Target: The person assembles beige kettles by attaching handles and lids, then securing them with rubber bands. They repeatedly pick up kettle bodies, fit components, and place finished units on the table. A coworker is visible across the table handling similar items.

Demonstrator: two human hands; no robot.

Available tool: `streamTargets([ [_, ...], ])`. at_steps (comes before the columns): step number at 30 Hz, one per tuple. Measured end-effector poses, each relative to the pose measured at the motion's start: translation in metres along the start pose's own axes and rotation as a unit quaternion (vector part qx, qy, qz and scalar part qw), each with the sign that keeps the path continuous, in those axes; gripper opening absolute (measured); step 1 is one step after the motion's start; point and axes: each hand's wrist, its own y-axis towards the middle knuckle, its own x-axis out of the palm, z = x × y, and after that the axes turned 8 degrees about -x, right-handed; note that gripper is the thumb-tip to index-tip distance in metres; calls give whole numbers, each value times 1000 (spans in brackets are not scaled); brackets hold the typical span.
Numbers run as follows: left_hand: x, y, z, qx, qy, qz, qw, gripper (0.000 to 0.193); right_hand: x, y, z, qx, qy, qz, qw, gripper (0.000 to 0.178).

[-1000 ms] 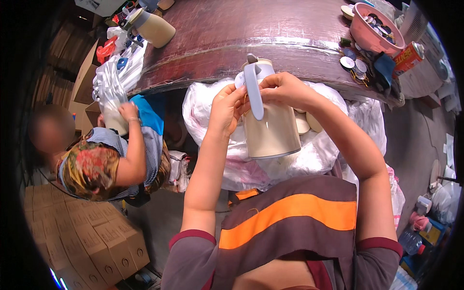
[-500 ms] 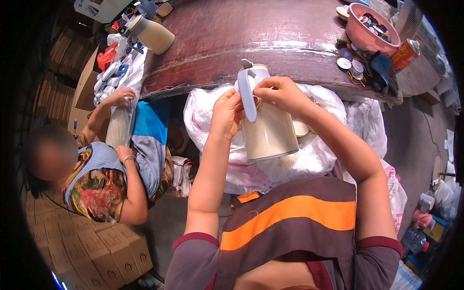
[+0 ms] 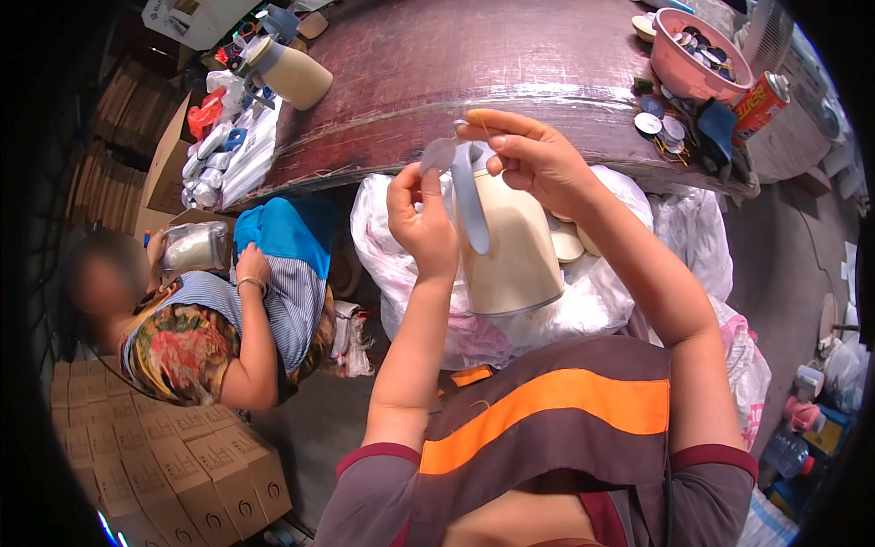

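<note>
A cream jug point(image 3: 512, 242) with a grey handle point(image 3: 470, 205) stands between my forearms, against the white plastic bags and the table's near edge. My left hand point(image 3: 423, 219) pinches a round, pale, see-through tag point(image 3: 438, 156) just left of the handle's top. Over the jug's top, my right hand point(image 3: 538, 162) is closed with a thin yellow cord point(image 3: 481, 121) between thumb and forefinger. Whether the cord is tied to the tag or to the handle is hard to make out. The jug's spout side is partly hidden behind my right hand.
The dark red table point(image 3: 392, 82) bears another cream jug point(image 3: 296, 77), a pink basin point(image 3: 700, 77) of round tags and a red can point(image 3: 761, 108). White plastic bags point(image 3: 602, 301) bulge below its edge. A co-worker point(image 3: 196, 351) sits at left, by cardboard boxes point(image 3: 173, 456).
My hands have moved up and apart above the handle, bringing the tag and cord into sight. The co-worker has drawn back from the table's side and now holds a clear-wrapped package.
</note>
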Motion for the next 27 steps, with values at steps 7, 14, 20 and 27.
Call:
streamTargets([
  [7, -5, 2, 21, 6, 5, -135, 991, 21, 28, -9, 11, -160, -447, 3, 880, 44],
  [14, -2, -18, 33, -450, -338, -254, 786, 28, 10, 2, 26, -210, -509, 45, 834, 20],
  [20, -31, -24, 35, -390, -224, -241, 860, 16, -50, 2, 2, -304, -552, 157, 760, 14],
  [27, -53, -17, 23, -424, -342, -174, 820, 28, -41, -60, 21, -381, -687, -41, 617, 18],
])
